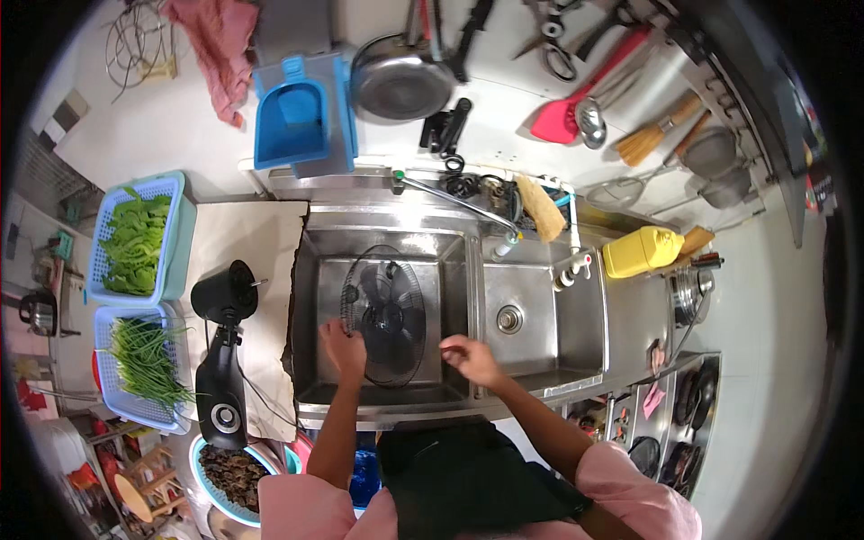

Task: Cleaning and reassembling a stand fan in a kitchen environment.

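Note:
A round black fan grille (pixel 418 301) stands tilted in the left sink basin (pixel 328 247), with dark fan blades (pixel 382 315) showing through its wires. My left hand (pixel 344 349) is closed around the grille's lower left edge. To the right of the grille, my right hand (pixel 472 362) is held with its fingers pinched together. A small dark thing seems to be at its fingertips, too small to name. On the counter left of the sink lies the fan's black motor housing (pixel 225 292), joined to a black stand (pixel 220 396) with a cord.
A metal faucet (pixel 459 200) reaches over the divider toward the right basin (pixel 540 306). Baskets of leafy greens (pixel 184 238) and green stalks (pixel 184 396) stand at the left. A yellow jug (pixel 643 252) stands on the right ledge. Pans and utensils hang on the wall.

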`<state>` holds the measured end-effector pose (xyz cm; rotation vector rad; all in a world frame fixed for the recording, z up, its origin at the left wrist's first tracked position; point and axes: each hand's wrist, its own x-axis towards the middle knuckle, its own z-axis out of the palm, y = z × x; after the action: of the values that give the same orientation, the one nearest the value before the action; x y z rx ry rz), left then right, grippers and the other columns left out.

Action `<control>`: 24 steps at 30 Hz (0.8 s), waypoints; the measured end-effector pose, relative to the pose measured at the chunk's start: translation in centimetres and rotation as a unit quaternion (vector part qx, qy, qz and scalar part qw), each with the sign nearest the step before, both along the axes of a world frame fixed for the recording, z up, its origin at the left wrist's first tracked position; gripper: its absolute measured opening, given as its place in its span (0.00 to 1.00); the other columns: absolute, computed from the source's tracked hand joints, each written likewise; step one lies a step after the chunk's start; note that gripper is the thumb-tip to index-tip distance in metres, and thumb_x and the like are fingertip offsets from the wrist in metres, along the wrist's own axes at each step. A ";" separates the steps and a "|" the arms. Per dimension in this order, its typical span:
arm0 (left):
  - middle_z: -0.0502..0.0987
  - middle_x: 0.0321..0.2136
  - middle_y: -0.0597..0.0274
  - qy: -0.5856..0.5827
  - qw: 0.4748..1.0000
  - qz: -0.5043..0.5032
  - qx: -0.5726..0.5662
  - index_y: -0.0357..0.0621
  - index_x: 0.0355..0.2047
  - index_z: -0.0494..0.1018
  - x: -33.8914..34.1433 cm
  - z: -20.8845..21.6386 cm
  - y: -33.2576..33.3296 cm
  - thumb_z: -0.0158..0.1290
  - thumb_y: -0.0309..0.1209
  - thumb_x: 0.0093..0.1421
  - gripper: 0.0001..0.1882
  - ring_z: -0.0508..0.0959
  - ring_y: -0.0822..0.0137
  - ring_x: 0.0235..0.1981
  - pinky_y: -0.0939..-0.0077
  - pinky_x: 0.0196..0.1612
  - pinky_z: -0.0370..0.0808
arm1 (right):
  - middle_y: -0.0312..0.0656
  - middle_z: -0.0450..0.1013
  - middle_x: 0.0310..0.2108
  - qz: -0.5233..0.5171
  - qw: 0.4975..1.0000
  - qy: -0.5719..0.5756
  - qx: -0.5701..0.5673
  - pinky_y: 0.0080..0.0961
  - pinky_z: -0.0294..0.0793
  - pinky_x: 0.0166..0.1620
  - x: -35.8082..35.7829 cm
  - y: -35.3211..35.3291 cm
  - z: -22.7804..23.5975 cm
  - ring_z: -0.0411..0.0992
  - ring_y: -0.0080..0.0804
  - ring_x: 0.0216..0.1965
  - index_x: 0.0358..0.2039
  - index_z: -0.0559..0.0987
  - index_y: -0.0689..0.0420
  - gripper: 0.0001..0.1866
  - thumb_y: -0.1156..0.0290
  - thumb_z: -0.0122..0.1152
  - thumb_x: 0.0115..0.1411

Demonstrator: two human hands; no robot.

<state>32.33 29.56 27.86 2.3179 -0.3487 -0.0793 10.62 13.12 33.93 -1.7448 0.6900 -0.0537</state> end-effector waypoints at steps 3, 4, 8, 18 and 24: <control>0.67 0.36 0.53 0.018 0.998 -0.052 -0.003 0.42 0.30 0.66 -3.0 6.5 -3.4 0.52 0.23 0.44 0.11 0.71 0.49 0.37 0.59 0.39 0.69 | 0.48 0.73 0.49 0.123 0.986 0.067 0.087 0.30 0.70 0.52 2.3 2.9 0.5 0.75 0.36 0.45 0.54 0.70 0.57 0.28 0.62 0.64 0.55; 0.67 0.39 0.53 0.040 0.995 -0.085 0.010 0.41 0.30 0.65 -4.6 8.3 -4.8 0.52 0.23 0.45 0.11 0.71 0.49 0.38 0.60 0.40 0.69 | 0.52 0.69 0.53 0.103 0.992 0.020 0.065 0.32 0.68 0.55 2.4 4.3 -0.9 0.73 0.43 0.49 0.57 0.66 0.58 0.31 0.62 0.63 0.54; 0.68 0.38 0.55 -0.026 0.990 -0.135 0.014 0.42 0.32 0.66 -9.4 8.8 -7.1 0.55 0.26 0.47 0.11 0.72 0.52 0.39 0.63 0.42 0.70 | 0.53 0.73 0.45 -0.005 0.998 -0.003 -0.057 0.36 0.71 0.49 3.3 6.3 -1.4 0.72 0.53 0.46 0.53 0.68 0.58 0.26 0.64 0.60 0.56; 0.76 0.36 0.59 0.175 0.974 -0.089 -0.117 0.37 0.43 0.71 -9.7 7.1 0.9 0.53 0.27 0.58 0.13 0.75 0.68 0.38 0.75 0.44 0.71 | 0.44 0.76 0.39 -0.245 0.871 -0.179 0.385 0.32 0.77 0.41 -2.9 -5.0 -1.8 0.76 0.34 0.39 0.43 0.72 0.59 0.10 0.71 0.47 0.65; 0.76 0.35 0.60 0.189 0.975 -0.050 -0.110 0.36 0.42 0.72 -10.8 6.7 7.0 0.53 0.27 0.59 0.12 0.75 0.70 0.37 0.77 0.43 0.71 | 0.50 0.74 0.43 -0.215 0.809 -0.265 0.479 0.35 0.78 0.43 -5.8 -7.6 -0.5 0.76 0.40 0.43 0.43 0.71 0.63 0.11 0.70 0.45 0.66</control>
<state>21.52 36.52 34.51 2.0105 -0.2640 -0.4989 4.83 5.53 33.47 -0.5241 0.5269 -0.4164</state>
